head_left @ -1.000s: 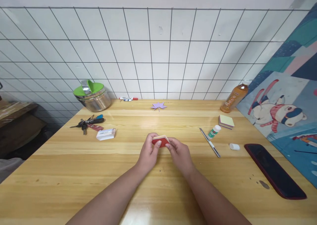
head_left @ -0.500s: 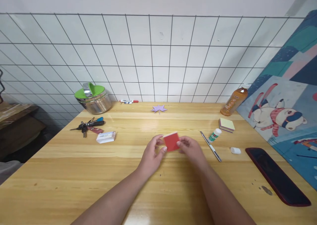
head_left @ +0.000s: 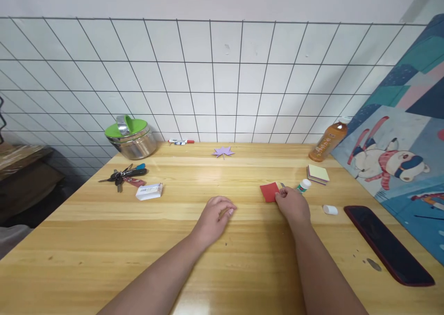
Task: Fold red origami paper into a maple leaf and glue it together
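Note:
A red folded paper square (head_left: 269, 192) is pinched at its right edge between the thumb and fingers of my right hand (head_left: 293, 205). That hand partly covers the utility knife (head_left: 282, 185), whose tip shows above the fingers. Just beyond it stands an uncapped-looking glue stick (head_left: 304, 185), its lower part hidden. My left hand (head_left: 214, 216) rests on the wooden table (head_left: 222, 278), holding nothing, its fingers loosely bent and a little apart from the thumb.
A purple paper leaf (head_left: 224, 152) lies at the back. On the left are a green-lidded pot (head_left: 133, 141), keys (head_left: 126, 174) and a white box (head_left: 149, 191). Rightward are sticky notes (head_left: 317, 173), a bottle (head_left: 329, 140), a white cap (head_left: 330, 210) and a dark case (head_left: 386, 243).
My left hand has let go of the red paper. My right hand has carried it rightward, over toward the knife and glue stick.

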A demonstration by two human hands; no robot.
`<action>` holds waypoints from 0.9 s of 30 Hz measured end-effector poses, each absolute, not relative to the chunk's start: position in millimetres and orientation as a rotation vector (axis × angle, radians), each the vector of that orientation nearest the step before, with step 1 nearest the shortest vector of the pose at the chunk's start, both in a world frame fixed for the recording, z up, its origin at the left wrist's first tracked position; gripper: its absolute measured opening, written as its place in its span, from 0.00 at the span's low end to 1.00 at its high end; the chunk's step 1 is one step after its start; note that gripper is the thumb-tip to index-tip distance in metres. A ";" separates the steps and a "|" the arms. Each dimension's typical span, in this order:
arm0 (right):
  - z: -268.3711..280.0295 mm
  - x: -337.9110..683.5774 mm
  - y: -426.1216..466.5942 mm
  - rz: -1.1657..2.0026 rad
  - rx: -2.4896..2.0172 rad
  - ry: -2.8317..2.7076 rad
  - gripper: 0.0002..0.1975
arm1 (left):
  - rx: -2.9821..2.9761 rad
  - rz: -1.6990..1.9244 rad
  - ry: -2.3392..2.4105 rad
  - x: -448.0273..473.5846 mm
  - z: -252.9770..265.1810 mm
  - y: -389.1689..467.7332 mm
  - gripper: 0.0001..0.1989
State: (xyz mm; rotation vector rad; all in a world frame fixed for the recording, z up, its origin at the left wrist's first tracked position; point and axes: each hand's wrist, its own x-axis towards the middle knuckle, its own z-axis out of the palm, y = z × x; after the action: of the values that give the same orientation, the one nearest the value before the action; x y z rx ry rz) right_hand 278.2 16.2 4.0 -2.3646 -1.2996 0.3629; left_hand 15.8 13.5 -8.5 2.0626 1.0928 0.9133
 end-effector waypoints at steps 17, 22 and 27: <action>-1.3 272.7 -0.2 -0.019 -1.937 -2.052 0.19 | 2.100 0.893 1.122 11.7 -12.9 17.7 0.09; 9.2 270.8 -0.6 -0.004 -1.990 -2.073 0.14 | 2.111 0.919 1.114 11.3 -13.2 17.3 0.09; 12.8 270.0 -1.1 -0.040 -2.052 -2.039 0.12 | 2.067 0.925 1.095 11.2 -12.7 17.7 0.11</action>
State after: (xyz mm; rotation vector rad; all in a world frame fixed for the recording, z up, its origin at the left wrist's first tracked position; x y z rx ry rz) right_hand 270.0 -1.1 12.8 -2.0522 -2.0387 -0.0402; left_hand 11.2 17.7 -12.7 2.0668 1.0948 0.9246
